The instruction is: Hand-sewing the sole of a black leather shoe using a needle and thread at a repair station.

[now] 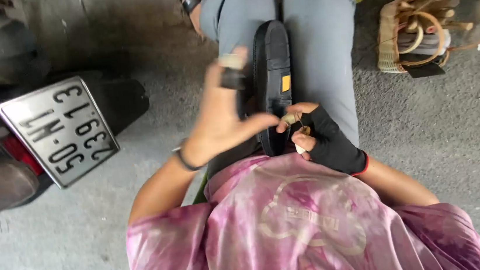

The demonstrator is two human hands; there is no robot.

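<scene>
**Shoe on the lap, thread between the hands**

Between my knees lies the black shoe [273, 79], sole up along my grey trousers [322, 39]. My left hand [220, 116] is spread wide, its thumb reaching toward the gloved right hand [325, 138], which is pinched shut on a small pale tool [298, 146] (needle or awl, I cannot tell). The shoe only rests there, so a tug could roll it onto the concrete floor [457, 131]. A woven basket [435, 28] sits well apart, a motorbike plate [59, 130] near my left.

rough grey concrete ground [445, 133] in daylight, a parked motorbike's rear [29, 143] at one side.
</scene>
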